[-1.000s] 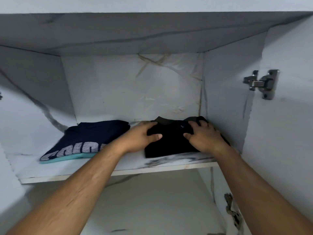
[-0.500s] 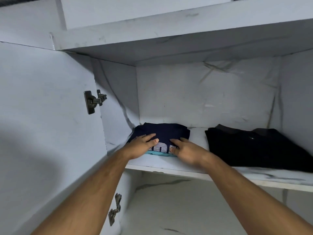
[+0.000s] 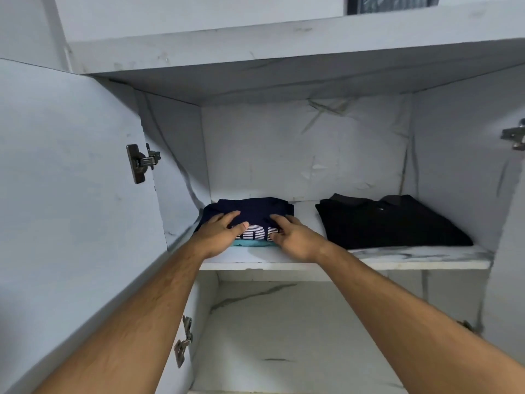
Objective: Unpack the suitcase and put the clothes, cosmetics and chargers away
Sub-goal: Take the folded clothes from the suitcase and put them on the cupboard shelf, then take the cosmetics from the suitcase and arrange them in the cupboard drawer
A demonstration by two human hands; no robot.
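Observation:
A folded navy shirt (image 3: 255,213) with striped white lettering lies on top of a teal garment at the left of the wardrobe shelf (image 3: 412,258). My left hand (image 3: 220,234) rests flat on the shirt's left front part, fingers straight. My right hand (image 3: 292,237) touches its right front edge with loosely bent fingers. A folded black collared shirt (image 3: 389,223) lies at the right of the same shelf, apart from both hands.
The open left door (image 3: 71,194) with its metal hinge (image 3: 140,163) stands close beside my left arm. Another hinge (image 3: 514,136) shows on the right door. A lower compartment (image 3: 312,331) opens below the shelf.
Both hands left the black shirt and moved left onto the navy shirt. Since half a second ago they have stayed there, and the view has drawn back a little.

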